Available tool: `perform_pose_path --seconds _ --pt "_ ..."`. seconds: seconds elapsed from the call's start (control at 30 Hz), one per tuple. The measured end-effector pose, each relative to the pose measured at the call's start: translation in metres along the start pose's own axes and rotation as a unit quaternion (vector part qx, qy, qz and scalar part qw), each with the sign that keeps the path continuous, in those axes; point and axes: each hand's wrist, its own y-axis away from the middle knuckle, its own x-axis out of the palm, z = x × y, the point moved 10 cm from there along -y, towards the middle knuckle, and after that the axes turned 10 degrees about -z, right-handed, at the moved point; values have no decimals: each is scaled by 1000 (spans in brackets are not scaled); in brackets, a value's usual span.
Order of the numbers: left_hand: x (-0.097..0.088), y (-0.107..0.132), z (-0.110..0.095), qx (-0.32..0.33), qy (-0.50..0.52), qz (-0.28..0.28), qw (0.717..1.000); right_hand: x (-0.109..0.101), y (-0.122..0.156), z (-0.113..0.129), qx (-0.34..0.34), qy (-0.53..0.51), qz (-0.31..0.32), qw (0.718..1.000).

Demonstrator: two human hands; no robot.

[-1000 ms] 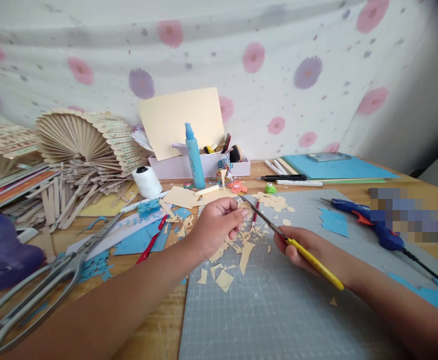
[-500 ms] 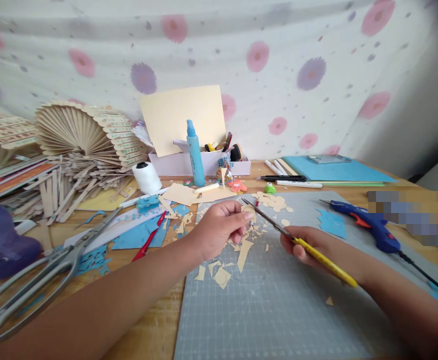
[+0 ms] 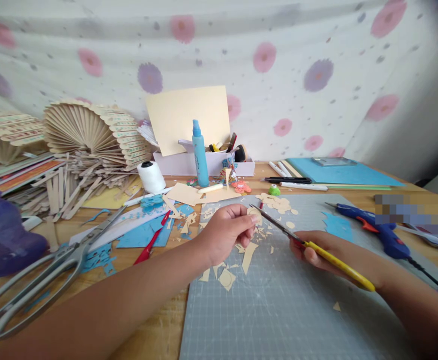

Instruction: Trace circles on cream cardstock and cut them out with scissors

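Note:
My left hand [image 3: 228, 230] pinches a small cream paper piece [image 3: 254, 214] above the grey cutting mat [image 3: 279, 310]. My right hand [image 3: 316, 247] grips yellow-handled scissors [image 3: 309, 242], whose blades reach up-left and meet the edge of that paper piece. Cream paper scraps [image 3: 237, 260] lie scattered on the mat under both hands, and more cut cream shapes [image 3: 277, 202] sit just beyond.
Large grey shears [image 3: 46, 280] lie at the left front. A blue glue gun [image 3: 372, 227] rests at the right. A blue glue bottle [image 3: 199, 155], a white box [image 3: 203, 162], a thread spool [image 3: 151, 176], folded paper fans [image 3: 87, 135], blue paper [image 3: 139, 235] and pens [image 3: 290, 181] crowd the back.
The view shifted slightly. Both hands stay together over the mat, and the scissors have worked a little further along the paper piece, which my left hand has turned slightly.

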Motion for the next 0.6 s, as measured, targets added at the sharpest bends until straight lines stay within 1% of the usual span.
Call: perform_pose_path --seconds 0.13,0.23,0.3,0.37,0.43,0.47,0.53,0.6 --pt "-1 0 1 -1 -12 -8 1000 2 -1 1 -7 -23 15 1000" --pt "-2 0 0 5 -20 -13 1000 7 -3 -2 -10 -62 26 998" --pt "-3 0 -1 11 -34 -17 999 12 -4 -8 9 -94 43 995" --pt "-5 0 -2 17 -52 -21 998 17 -5 -16 45 -109 55 992" --pt "-6 -1 -2 20 -68 -23 997 17 -6 -21 71 -97 50 991" --pt "-7 -1 -3 21 -73 -22 997 15 -7 -21 75 -84 41 993" --pt "-7 -1 -4 20 -74 -16 997 9 -9 -15 51 -57 17 997" --pt "-7 -1 -6 16 -58 -18 998 4 -9 -6 6 -44 -4 999"
